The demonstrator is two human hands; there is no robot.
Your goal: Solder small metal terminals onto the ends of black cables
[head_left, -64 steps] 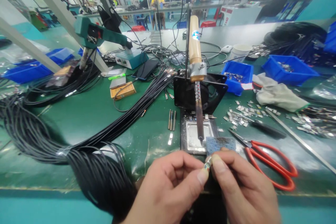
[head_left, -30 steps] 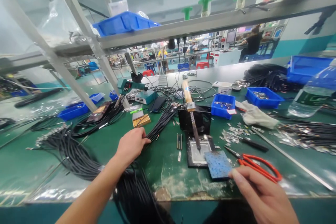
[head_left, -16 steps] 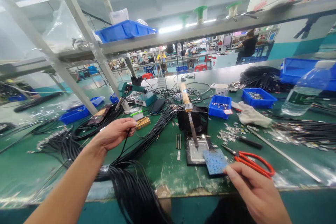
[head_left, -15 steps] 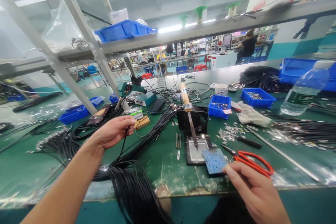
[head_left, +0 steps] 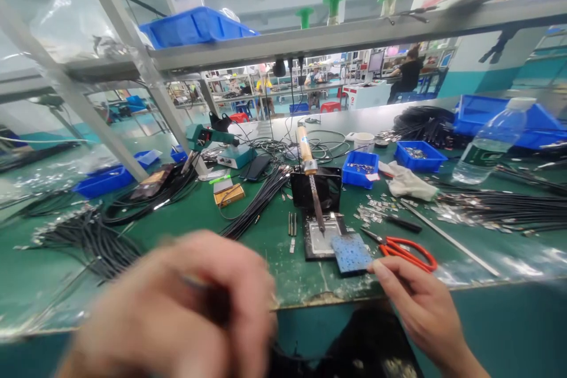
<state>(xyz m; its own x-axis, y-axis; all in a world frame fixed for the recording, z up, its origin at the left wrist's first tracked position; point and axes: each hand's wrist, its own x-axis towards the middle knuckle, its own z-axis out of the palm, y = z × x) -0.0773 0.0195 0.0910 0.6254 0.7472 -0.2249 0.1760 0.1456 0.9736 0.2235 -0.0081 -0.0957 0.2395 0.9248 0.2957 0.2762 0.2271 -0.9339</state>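
My left hand (head_left: 190,307) is large, close to the camera and smeared by motion at the lower left. Its fingers look curled, but I cannot tell whether anything is in them. My right hand (head_left: 420,304) is at the bench's front edge, thumb and fingers pinched at the corner of a blue cleaning sponge (head_left: 351,253). The sponge, with a dark underside, overlaps the front corner of the soldering iron stand (head_left: 312,253). A soldering iron (head_left: 317,204) rests in that stand, tip down. Just beyond my right hand lie red-handled cutters (head_left: 410,247).
Black cable bundles lie left (head_left: 91,236) and right (head_left: 500,207). Blue bins (head_left: 360,178) of small parts, a glove (head_left: 407,182), a water bottle (head_left: 491,142) and a metal strip (head_left: 452,239) stand or lie at the right. A shelf rail (head_left: 266,53) crosses above; people sit far back.
My left hand has moved down and towards the camera from over the bench, where it pinched a black cable. My right hand has stayed at the sponge. The view has shifted slightly.
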